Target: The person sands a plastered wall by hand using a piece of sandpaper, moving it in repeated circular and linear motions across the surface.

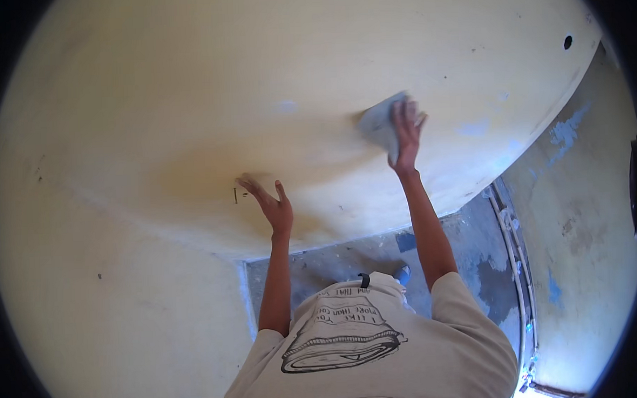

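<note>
A yellowish painted wall point(199, 98) fills the view before me. My right hand point(408, 135) presses a thin grey sheet point(380, 122), which looks like sandpaper, flat to the wall with spread fingers; both are blurred. Lower and to the left, my left hand point(268, 200) holds nothing, its fingers apart and its thumb raised. Its blurred fingertips are at the wall or very close to it; contact cannot be made out. Beside them is a thin dark nail-like mark point(235, 195). Pale patches point(474, 128) show on the wall to the right of the sheet.
A side wall point(159, 310) meets this one in a corner at left. Below lies a stained concrete floor point(331, 261), with a slippered foot point(402, 275) on it. Long thin pipes point(512, 245) run along the foot of the right wall point(577, 216). A round hole point(568, 42) pierces the wall at upper right.
</note>
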A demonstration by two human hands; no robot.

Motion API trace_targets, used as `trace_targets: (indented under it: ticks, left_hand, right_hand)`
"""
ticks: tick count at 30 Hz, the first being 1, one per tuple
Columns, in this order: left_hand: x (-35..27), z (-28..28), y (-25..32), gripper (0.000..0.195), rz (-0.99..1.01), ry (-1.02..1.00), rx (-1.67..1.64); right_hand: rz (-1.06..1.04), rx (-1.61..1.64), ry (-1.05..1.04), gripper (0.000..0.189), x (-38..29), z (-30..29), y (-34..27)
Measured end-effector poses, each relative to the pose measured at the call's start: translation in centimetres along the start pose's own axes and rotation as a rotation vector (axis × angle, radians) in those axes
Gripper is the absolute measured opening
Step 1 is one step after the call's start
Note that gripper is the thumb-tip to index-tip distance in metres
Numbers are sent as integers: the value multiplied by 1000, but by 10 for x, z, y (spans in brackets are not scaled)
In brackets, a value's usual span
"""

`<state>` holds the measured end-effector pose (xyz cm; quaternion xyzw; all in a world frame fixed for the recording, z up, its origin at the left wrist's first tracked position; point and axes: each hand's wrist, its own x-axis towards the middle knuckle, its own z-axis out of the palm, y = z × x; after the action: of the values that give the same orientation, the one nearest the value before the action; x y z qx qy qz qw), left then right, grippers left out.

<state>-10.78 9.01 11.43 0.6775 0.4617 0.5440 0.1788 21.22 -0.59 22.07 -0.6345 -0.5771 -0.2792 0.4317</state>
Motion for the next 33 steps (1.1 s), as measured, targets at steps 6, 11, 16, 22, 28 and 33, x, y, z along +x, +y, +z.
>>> trace_targets:
  ticks: [6, 11, 16, 22, 28, 33]
  left_hand:
    - [0, -9, -11, 86, 11, -122, 32]
    - [1, -15, -6, 89, -5, -169, 50]
    - [3, -15, -8, 91, 3, -96, 70]
    - [2, -17, -4, 92, 22, -178, 51]
    - [3, -30, -14, 93, -12, -261, 65]
    - [4, -38, -27, 95, 63, -333, 57]
  right_hand:
    - [-75, 126, 8, 75, -4, 38, -43]
    - [205, 155, 419, 78, 16, 19, -18]
    - [-213, -3, -295, 71, 2, 26, -68]
    - [116, 119, 348, 65, 5, 46, -75]
    - [-276, -131, -73, 59, 13, 49, -84]
    - [-470, -48, -274, 62, 13, 72, -95]
